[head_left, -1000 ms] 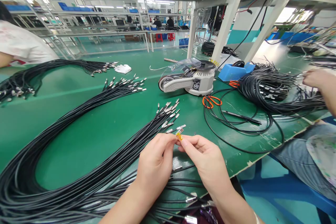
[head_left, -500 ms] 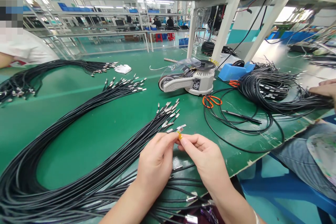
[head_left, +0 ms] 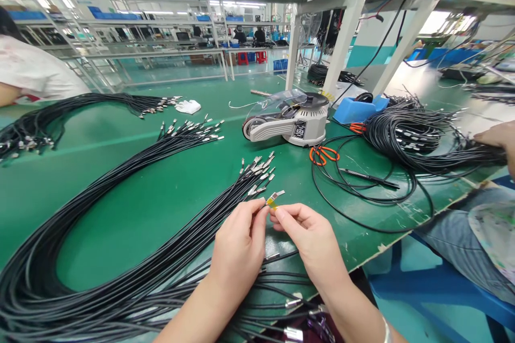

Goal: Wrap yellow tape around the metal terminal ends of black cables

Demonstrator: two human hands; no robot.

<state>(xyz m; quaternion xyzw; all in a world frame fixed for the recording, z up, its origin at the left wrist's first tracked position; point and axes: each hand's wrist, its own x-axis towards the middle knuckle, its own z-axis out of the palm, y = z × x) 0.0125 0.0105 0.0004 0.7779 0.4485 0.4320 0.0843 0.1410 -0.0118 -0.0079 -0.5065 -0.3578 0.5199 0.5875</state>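
So the looped black cables (head_left: 120, 177) lay left of the fingers, metal ends fanned out ahead, probably for easy grabbing. Left hand (head_left: 239, 238) pinched a metal connector (head_left: 279, 193) near its base, seemingly to steady it, tip poking past the fingertips. Yellow tape (head_left: 272, 203) ran from it into the right hand's (head_left: 317, 238) thumb-and-finger pinch, likely kept taut.

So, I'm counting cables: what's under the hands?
Black cables show between the left hand and right hand, some with metal ends; whatever lies directly beneath either hand is covered.
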